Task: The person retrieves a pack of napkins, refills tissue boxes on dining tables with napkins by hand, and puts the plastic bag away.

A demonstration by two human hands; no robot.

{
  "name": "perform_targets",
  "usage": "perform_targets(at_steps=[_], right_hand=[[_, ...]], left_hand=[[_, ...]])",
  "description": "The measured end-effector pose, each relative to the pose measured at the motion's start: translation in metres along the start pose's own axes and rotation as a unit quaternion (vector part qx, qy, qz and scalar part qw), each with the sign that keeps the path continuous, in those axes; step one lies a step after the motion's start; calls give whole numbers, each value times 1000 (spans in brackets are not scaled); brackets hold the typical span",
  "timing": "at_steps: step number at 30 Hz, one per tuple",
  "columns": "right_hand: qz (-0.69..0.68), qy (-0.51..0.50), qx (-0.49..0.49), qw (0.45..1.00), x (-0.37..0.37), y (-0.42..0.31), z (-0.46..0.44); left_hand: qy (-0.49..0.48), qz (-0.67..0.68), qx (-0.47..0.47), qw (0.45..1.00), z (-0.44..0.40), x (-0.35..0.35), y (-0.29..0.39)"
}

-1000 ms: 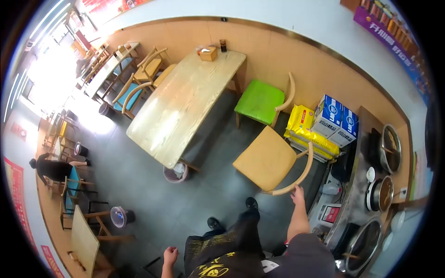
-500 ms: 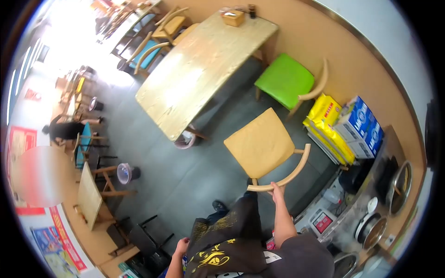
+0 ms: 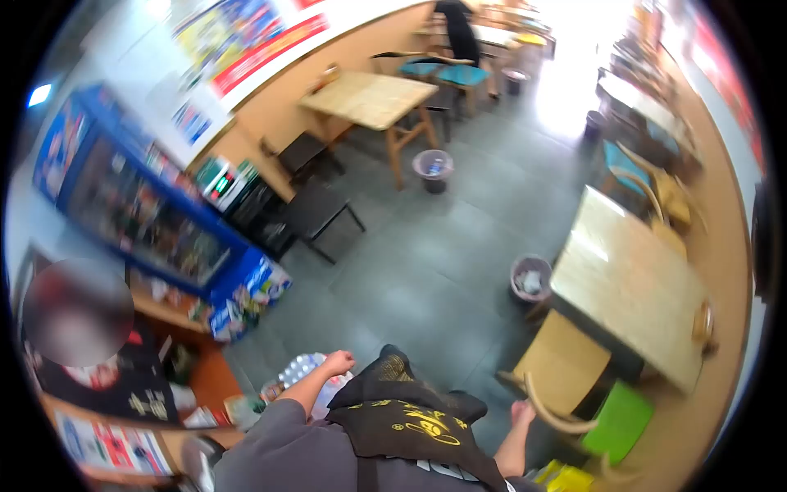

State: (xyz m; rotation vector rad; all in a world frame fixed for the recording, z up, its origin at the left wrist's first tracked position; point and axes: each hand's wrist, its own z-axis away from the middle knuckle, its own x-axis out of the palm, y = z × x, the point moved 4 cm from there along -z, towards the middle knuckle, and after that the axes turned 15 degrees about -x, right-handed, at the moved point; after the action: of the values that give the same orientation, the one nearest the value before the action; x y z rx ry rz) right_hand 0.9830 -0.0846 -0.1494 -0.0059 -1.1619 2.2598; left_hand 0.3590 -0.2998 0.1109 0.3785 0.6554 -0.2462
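A chair with a yellow seat (image 3: 563,361) and a curved wooden back rail stands at the near end of a light wooden table (image 3: 630,287). My right hand (image 3: 522,412) is right beside the left part of that rail. It is blurred, and I cannot tell whether it touches the wood. My left hand (image 3: 338,362) is held in front of my body with its fingers curled in and nothing visible in them. Below it is a clear plastic-wrapped pack (image 3: 302,369). A green-seated chair (image 3: 619,422) stands to the right of the yellow one.
A lined waste bin (image 3: 531,279) stands by the table's corner; another bin (image 3: 433,170) is farther off. Black chairs (image 3: 316,211) and a blue drinks fridge (image 3: 156,197) line the left. A person (image 3: 106,373) is behind a counter at left; another person (image 3: 459,33) is at the back.
My view has swung to the left. The yellow chair now stands up against the table end; earlier it was away from it with my right hand gripping its rail. My left hand has risen.
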Motion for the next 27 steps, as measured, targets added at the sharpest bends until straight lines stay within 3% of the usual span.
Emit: perform_targets(at_steps=[1,3,4,6,9,11,13,15,16,17,18,19,22,24,25,26,27], right_hand=[[10,-108,50,993,11,8,-19],[253,-38,100,962,70,-5,32],[319,-92,88,939,98,6,31],[397,-215,99,887,152,24,54],[559,-300,-51,771,254,45,83],[643,-370,-166,649,286,102,33],[684,-346,-93,635,364,108,81],[698,-402,-125,579,445,133,117],[725,-448,-163,498,486,148,132],[744,-490,-197,410,523,166,145],[760,-498,-152,388,556,187,162],[746,-524,-220,346,591,205,178],[726,-560,-261,302,687,263,223],[746,-593,-192,235,741,304,268],[740,-605,-188,225,758,331,289],[736,-616,-187,210,780,355,308],[733,-622,-188,202,803,374,320]], left_hand=[[29,5,-29,999,-14,16,-37],[63,-3,-91,994,-2,44,-107],[69,-5,-113,991,0,56,-133],[-12,82,-177,981,8,88,-191],[-113,20,-202,973,1,136,-260],[-114,125,-245,955,-3,128,-280],[-95,320,-301,893,-2,109,-295],[-54,513,-319,795,-9,77,-301],[-32,579,-314,751,-12,60,-301],[-7,625,-310,717,-12,42,-301],[10,661,-277,697,-25,36,-316],[40,687,-269,674,-34,28,-323],[71,722,-285,626,-42,12,-341],[92,681,-319,652,-41,19,-354],[113,687,-265,668,-49,49,-368],[166,575,-230,767,-44,36,-366],[162,717,-322,596,-65,85,-378]])
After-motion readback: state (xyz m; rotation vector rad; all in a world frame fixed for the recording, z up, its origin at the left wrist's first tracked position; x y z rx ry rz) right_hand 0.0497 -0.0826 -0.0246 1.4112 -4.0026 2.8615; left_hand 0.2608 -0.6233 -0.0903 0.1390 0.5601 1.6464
